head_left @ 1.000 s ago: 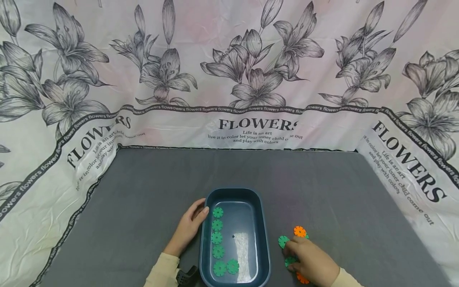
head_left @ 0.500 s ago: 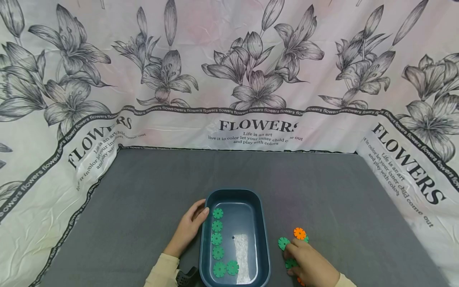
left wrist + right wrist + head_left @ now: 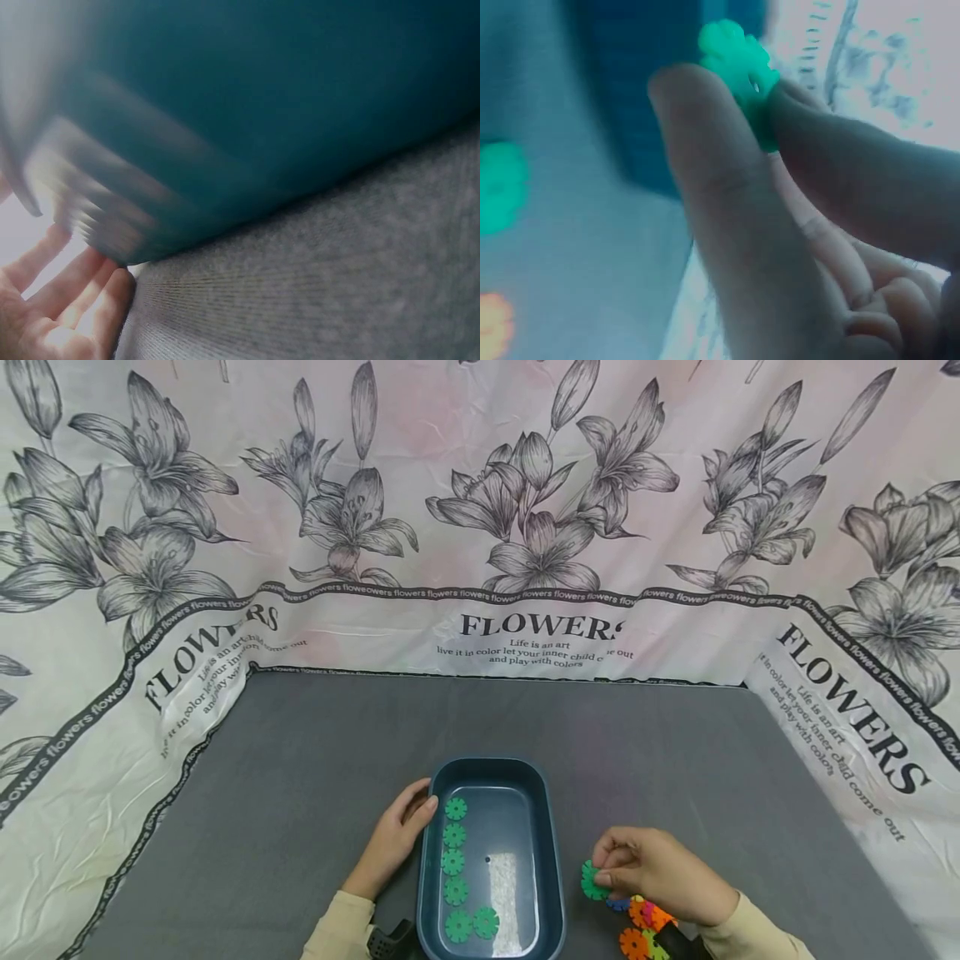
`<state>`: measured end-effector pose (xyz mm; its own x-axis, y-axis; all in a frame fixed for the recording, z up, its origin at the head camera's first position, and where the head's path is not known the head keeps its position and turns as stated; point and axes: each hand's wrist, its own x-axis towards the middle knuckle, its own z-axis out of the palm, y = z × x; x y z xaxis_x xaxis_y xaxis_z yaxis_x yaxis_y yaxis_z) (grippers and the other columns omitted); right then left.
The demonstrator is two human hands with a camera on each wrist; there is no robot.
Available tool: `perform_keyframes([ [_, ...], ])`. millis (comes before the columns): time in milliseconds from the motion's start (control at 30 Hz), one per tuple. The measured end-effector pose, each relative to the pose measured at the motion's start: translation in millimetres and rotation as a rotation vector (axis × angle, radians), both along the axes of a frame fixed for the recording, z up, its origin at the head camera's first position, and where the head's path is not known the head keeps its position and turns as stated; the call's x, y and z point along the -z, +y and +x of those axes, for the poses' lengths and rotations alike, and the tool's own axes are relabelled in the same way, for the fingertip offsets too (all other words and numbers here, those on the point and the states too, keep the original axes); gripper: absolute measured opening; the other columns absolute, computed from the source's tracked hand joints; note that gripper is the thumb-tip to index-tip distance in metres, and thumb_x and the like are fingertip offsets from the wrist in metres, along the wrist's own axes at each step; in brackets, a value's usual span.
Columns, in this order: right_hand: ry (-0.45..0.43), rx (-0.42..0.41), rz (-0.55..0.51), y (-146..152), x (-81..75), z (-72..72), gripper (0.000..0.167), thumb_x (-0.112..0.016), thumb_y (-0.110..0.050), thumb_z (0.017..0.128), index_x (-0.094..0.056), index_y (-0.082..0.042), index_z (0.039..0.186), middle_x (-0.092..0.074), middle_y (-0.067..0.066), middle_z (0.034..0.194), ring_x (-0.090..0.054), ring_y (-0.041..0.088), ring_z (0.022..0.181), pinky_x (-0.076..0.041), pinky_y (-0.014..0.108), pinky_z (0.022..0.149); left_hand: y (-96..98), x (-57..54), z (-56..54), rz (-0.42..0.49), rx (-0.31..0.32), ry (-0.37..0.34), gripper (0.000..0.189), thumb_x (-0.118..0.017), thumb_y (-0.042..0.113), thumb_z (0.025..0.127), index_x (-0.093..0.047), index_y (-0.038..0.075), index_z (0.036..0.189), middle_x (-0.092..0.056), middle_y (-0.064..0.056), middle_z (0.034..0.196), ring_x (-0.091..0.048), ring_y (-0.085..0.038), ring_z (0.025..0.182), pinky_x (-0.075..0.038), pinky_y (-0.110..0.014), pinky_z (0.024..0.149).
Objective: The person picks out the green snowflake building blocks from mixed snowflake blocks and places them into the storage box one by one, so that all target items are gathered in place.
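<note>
My right hand (image 3: 656, 868) pinches a green flower-shaped disc (image 3: 592, 881) between thumb and forefinger, above the table just right of the tray. The right wrist view shows this notched disc (image 3: 739, 67) nearly edge-on at the fingertips. Resting against the left side of the blue tray (image 3: 557, 860) is my left hand (image 3: 393, 835), its thumb at the rim. The left wrist view has its fairly straight fingers (image 3: 67, 289) touching the tray's outer wall (image 3: 262, 97). Inside the tray, several green discs (image 3: 453, 862) form a column along the left, with another green disc (image 3: 486, 923) beside the lowest.
Below my right hand lies a group of loose discs, among them an orange disc (image 3: 633, 943), a yellow-green disc (image 3: 656, 948) and a blue disc (image 3: 618, 904), partly hidden by hand and wristband. A flower-printed cloth (image 3: 525, 635) borders the grey table (image 3: 337, 735).
My right hand has risen from the loose discs, now pinching a green one. More coloured discs show beneath it. The left hand and the tray stay in place.
</note>
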<state>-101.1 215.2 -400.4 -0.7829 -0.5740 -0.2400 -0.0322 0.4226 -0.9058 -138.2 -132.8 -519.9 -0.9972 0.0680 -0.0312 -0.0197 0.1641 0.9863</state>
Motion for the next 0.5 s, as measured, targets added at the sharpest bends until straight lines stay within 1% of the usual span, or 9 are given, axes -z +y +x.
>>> perform_keyframes([
  [67, -0.074, -0.019, -0.071, -5, -11.3, -7.9, 0.017, -0.064, -0.009, 0.091, -0.059, 0.006, 0.097, -0.071, 0.016, 0.086, -0.067, 0.015, 0.074, -0.057, 0.034, 0.067, 0.5, -0.3, 0.6, 0.003, 0.001, -0.004, 0.050, -0.058, 0.032, 0.096, -0.045, 0.014, 0.141, -0.050, -0.009, 0.140, -0.050, -0.023, 0.126, -0.040, -0.036, 0.104],
  [133, -0.134, -0.052, -0.107, -11, -21.5, -16.6, 0.019, -0.063, -0.007, 0.091, -0.058, 0.008, 0.102, -0.071, 0.019, 0.091, -0.069, 0.017, 0.076, -0.057, 0.033, 0.068, 1.1, -0.8, 1.3, 0.011, 0.001, -0.006, 0.051, -0.058, 0.032, 0.096, -0.045, 0.013, 0.141, -0.049, -0.010, 0.140, -0.050, -0.023, 0.127, -0.040, -0.036, 0.104],
  [267, -0.214, -0.121, -0.098, -32, -34.4, -35.9, 0.026, -0.063, -0.007, 0.092, -0.058, 0.007, 0.113, -0.071, 0.018, 0.094, -0.070, 0.022, 0.082, -0.057, 0.036, 0.074, 1.4, -1.3, 1.8, 0.023, 0.000, -0.004, 0.050, -0.058, 0.031, 0.096, -0.045, 0.012, 0.141, -0.050, -0.011, 0.139, -0.050, -0.024, 0.127, -0.040, -0.034, 0.104],
  [367, -0.252, -0.200, -0.068, -51, -33.1, -50.5, 0.026, -0.062, -0.005, 0.092, -0.060, 0.005, 0.116, -0.071, 0.016, 0.096, -0.070, 0.025, 0.085, -0.057, 0.038, 0.077, 1.0, -1.1, 1.0, 0.021, 0.001, -0.006, 0.050, -0.058, 0.031, 0.096, -0.045, 0.012, 0.141, -0.050, -0.011, 0.139, -0.050, -0.024, 0.127, -0.040, -0.033, 0.104],
  [433, -0.296, -0.247, -0.050, -65, -27.6, -59.2, 0.025, -0.060, -0.003, 0.092, -0.063, 0.004, 0.116, -0.070, 0.015, 0.098, -0.070, 0.024, 0.086, -0.057, 0.037, 0.079, 0.9, -0.9, 0.4, 0.018, 0.000, -0.007, 0.050, -0.058, 0.032, 0.096, -0.045, 0.012, 0.141, -0.050, -0.010, 0.139, -0.050, -0.023, 0.126, -0.041, -0.033, 0.104],
  [500, -0.327, -0.275, -0.022, -78, -20.1, -67.0, 0.023, -0.059, -0.001, 0.092, -0.065, 0.002, 0.114, -0.071, 0.014, 0.098, -0.070, 0.022, 0.085, -0.057, 0.035, 0.077, 0.9, -0.6, -0.3, 0.010, 0.002, 0.002, 0.051, -0.058, 0.032, 0.097, -0.044, 0.012, 0.141, -0.050, -0.011, 0.139, -0.050, -0.024, 0.126, -0.041, -0.033, 0.103],
])
